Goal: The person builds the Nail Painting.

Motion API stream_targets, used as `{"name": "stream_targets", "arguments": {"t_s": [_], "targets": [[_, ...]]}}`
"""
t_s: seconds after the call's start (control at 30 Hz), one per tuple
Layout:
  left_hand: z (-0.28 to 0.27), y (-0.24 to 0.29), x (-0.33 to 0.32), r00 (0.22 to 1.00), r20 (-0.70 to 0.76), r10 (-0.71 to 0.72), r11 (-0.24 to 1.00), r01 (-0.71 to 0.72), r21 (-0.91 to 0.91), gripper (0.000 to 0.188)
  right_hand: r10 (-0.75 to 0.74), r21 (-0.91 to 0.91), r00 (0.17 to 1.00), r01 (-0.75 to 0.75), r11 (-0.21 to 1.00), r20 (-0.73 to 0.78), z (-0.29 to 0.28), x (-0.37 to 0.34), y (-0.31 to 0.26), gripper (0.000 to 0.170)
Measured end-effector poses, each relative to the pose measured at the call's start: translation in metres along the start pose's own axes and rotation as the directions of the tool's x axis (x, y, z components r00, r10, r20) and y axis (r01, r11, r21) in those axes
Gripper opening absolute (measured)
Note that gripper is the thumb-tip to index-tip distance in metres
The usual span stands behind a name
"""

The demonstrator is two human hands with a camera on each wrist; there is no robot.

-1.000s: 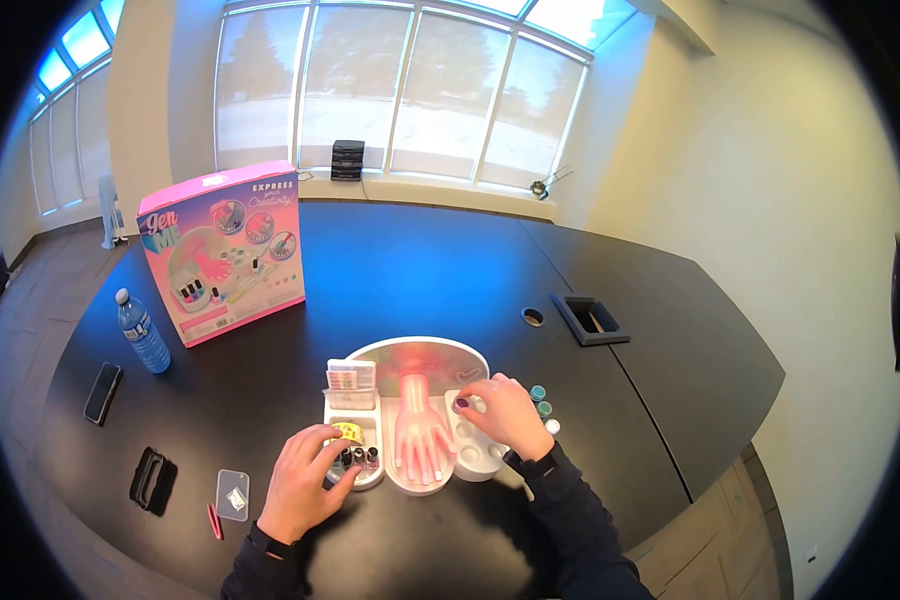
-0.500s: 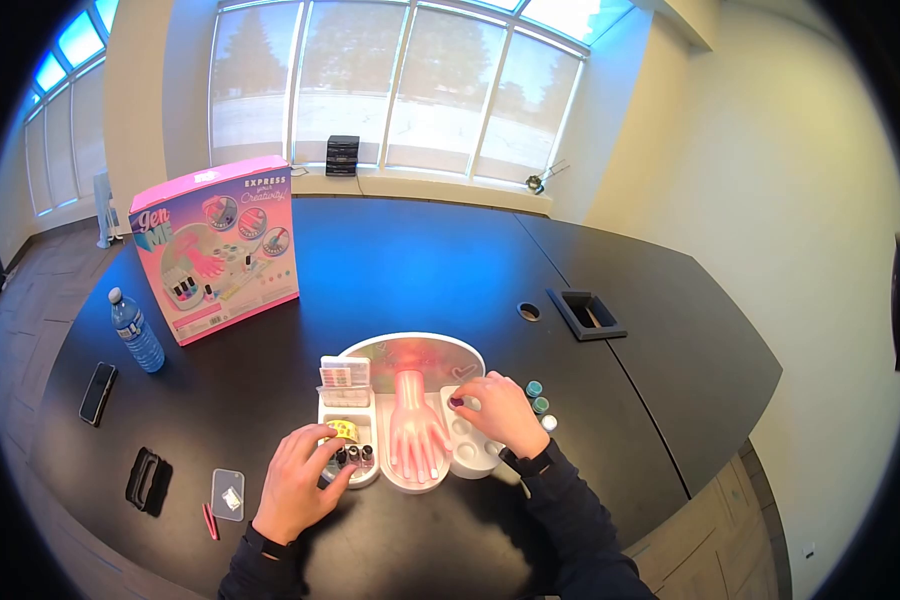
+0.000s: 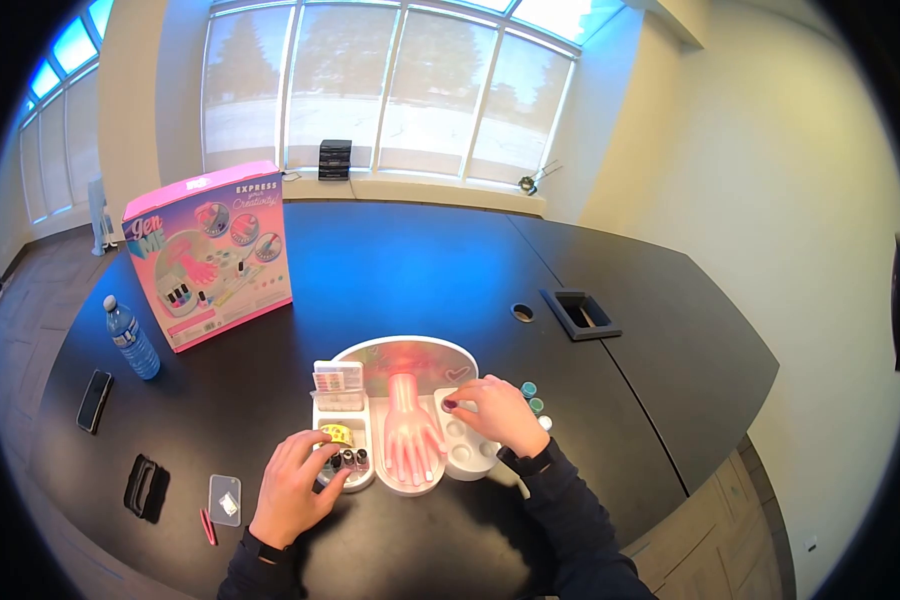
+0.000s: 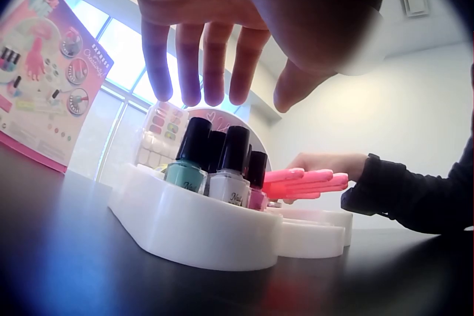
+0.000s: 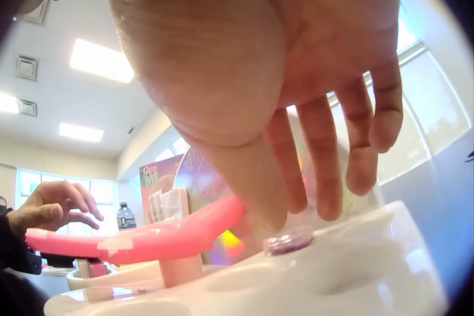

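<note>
My right hand (image 3: 505,412) is at the far end of the white tray with round wells (image 3: 459,456), its thumb and index fingertips pinching a small clear pot of purple glitter (image 5: 289,243). In the right wrist view the pot sits low, right at the tray surface. Over the left compartment hovers my left hand (image 3: 295,485), fingers loosely bent and holding nothing. Below it stand several nail polish bottles (image 4: 231,171) with black caps, beside a yellow patterned roll (image 3: 338,434). Between the two side trays, a pink model hand (image 3: 407,435) lies palm down.
Behind the model hand rises a shiny rounded backboard (image 3: 450,365). Small teal-lidded pots (image 3: 529,389) stand right of my right hand. Leftward are the pink box (image 3: 210,255), a water bottle (image 3: 131,338), a phone (image 3: 95,401), a clear case (image 3: 225,499) and pink tweezers (image 3: 208,527).
The head view has swung slightly, so the scene sits further left. My right hand keeps the purple pot at the tray's far end; my left hand stays above the bottles.
</note>
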State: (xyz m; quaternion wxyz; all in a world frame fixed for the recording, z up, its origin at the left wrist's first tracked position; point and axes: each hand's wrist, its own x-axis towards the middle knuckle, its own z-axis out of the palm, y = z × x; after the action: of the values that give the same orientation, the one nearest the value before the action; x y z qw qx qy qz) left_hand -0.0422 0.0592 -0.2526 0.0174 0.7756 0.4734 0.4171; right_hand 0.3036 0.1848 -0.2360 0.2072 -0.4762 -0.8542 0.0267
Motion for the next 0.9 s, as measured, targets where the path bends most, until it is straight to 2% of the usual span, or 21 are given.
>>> {"name": "stream_targets", "arguments": {"t_s": [0.1,0.23,0.3,0.47,0.57,0.9], "targets": [[-0.001,0.001,0.000,1.000,-0.008,-0.002,1.000,0.002,0.005,0.035,0.075,0.038,0.994,-0.073,0.997,-0.075,-0.014,-0.002,0.010,0.023],[-0.001,0.001,0.000,1.000,-0.007,-0.001,1.000,0.001,0.003,0.034,0.181,0.015,0.979,-0.180,0.983,-0.092,-0.036,-0.007,0.030,0.026],[-0.001,0.002,0.001,1.000,-0.007,-0.002,1.000,0.003,0.009,0.034,0.323,0.003,0.943,-0.324,0.946,-0.073,-0.044,-0.010,0.043,0.024],[-0.002,0.002,0.000,1.000,-0.008,0.002,1.000,-0.002,0.012,0.034,0.459,-0.050,0.885,-0.463,0.885,-0.084,-0.038,-0.020,0.085,0.025],[-0.001,0.002,0.001,1.000,-0.002,0.001,1.000,-0.001,0.007,0.034,0.517,-0.097,0.853,-0.522,0.848,-0.067,-0.031,-0.027,0.104,0.026],[-0.002,0.005,0.002,1.000,-0.008,0.002,1.000,-0.002,0.002,0.037,0.549,-0.078,0.835,-0.550,0.832,-0.038,-0.008,-0.031,0.122,0.026]]}}
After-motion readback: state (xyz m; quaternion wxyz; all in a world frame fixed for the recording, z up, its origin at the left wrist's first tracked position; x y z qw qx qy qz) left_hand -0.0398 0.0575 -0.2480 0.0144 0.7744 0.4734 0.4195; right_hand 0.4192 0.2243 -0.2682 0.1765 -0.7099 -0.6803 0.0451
